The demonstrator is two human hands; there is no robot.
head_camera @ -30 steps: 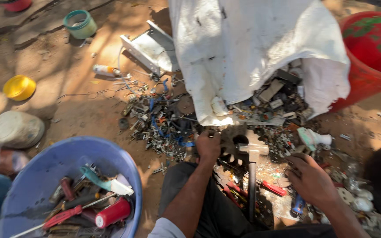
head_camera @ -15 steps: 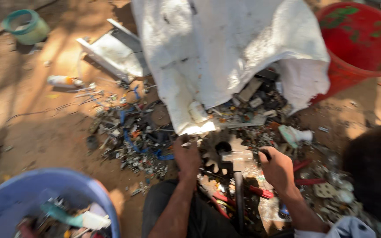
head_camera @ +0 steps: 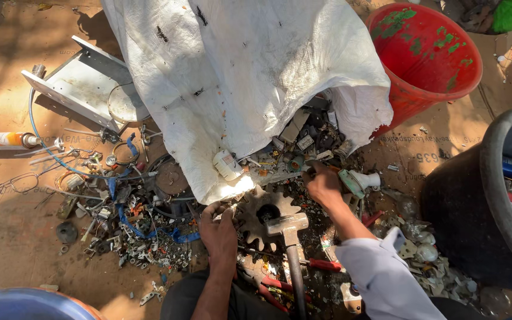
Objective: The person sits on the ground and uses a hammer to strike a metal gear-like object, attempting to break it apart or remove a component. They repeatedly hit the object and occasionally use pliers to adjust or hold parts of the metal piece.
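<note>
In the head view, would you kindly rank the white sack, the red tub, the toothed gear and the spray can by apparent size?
Largest to smallest:
1. white sack
2. red tub
3. toothed gear
4. spray can

The gear lies nearer the camera, though the gaps look clear.

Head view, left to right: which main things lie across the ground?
Spray can → grey metal tray → left hand → hammer → right hand → red bucket → black tub.

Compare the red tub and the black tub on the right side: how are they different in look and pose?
The red tub is bright red with flaking green patches inside; the black tub is plain dark. The red tub looks tipped toward the camera with nothing visible inside; the black tub holds some items and is cut off by the frame edge. Both are round, open-topped containers standing on the ground beside the scrap pile.
</note>
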